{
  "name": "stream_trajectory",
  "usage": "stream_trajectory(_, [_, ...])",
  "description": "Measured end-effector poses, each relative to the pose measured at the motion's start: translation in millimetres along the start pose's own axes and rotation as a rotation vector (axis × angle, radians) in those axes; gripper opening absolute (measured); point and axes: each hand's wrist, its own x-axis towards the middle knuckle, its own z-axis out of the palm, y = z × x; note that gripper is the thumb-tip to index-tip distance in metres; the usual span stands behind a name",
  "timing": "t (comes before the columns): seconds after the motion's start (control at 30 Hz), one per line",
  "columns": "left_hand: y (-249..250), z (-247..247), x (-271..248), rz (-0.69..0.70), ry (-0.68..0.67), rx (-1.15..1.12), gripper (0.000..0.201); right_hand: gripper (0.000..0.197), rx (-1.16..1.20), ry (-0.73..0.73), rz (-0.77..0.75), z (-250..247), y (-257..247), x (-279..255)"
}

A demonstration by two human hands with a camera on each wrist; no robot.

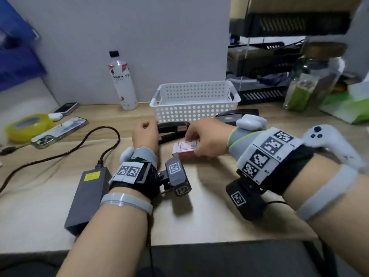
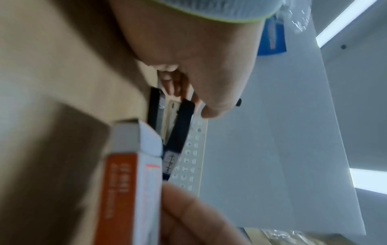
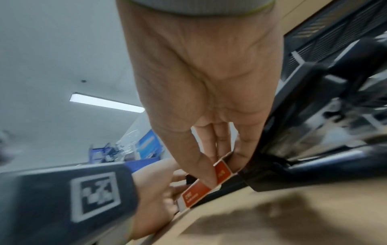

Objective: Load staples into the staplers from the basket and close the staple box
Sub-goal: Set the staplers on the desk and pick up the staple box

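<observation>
Right hand (image 1: 207, 139) pinches the staple box (image 1: 184, 149) lying crosswise, just short of the black stapler (image 1: 172, 129) that left hand (image 1: 145, 134) grips, nearer it.

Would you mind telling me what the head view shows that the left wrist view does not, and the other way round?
Only the head view shows the water bottle, the second stapler behind the right hand, and the whole white basket. Only the left wrist view shows the staple box's open end flap. Both show the left hand at the opened black stapler.
</observation>
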Motion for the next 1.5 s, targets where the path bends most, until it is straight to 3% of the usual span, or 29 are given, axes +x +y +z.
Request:
stream_trajectory(0.07, [0.8,-17.2,-21.6,-0.013,0.034,-0.005,0.013,0.041,0.063,0.016,0.058,-2.4,-2.1,-17.2])
stream_trajectory(0.1, [-1.5,-25.3,-30.3,-0.034,0.005,-0.012,0.017,0.039,0.086,0.017,0.083,-0.7,-2.5,-23.3])
stream_trajectory(0.2, [-7.3,-40.4,-49.3,-0.070,-0.230,-0.033,0.014,0.036,0.157,0.043,0.142,7.0,-1.9,-34.4])
stream_trajectory(0.27, [-7.6,-50.6,-57.8,0.026,-0.399,0.032,0.012,0.036,0.201,0.067,0.167,13.0,-5.3,-37.0])
stream_trajectory(0.4, [-3.7,-61.9,-48.8,0.223,-0.654,0.342,0.055,0.035,0.251,0.074,0.151,20.4,-12.6,-24.8])
stream_trajectory(0.5, [4.3,-63.8,-26.5,0.349,-0.745,0.605,0.053,0.036,0.249,0.047,0.106,18.3,-16.7,-2.6])
stream_trajectory(0.57, [9.6,-65.5,-15.4,0.378,-0.780,0.729,0.048,0.037,0.208,-0.001,0.070,15.1,-21.3,9.9])
stream_trajectory(0.8, [12.0,-79.6,23.4,0.358,-0.872,0.757,0.034,0.043,-0.087,-0.161,0.083,9.3,-38.3,39.4])
stream_trajectory(1.3, [15.6,-84.6,42.3,0.345,-0.885,0.917,0.040,0.043,-0.301,-0.132,0.135,5.1,-33.8,30.0])
stream_trajectory(1.5, [21.9,-85.5,56.8,0.281,-0.962,0.932,0.053,0.057,-0.308,-0.196,0.142,0.0,-31.1,43.6])
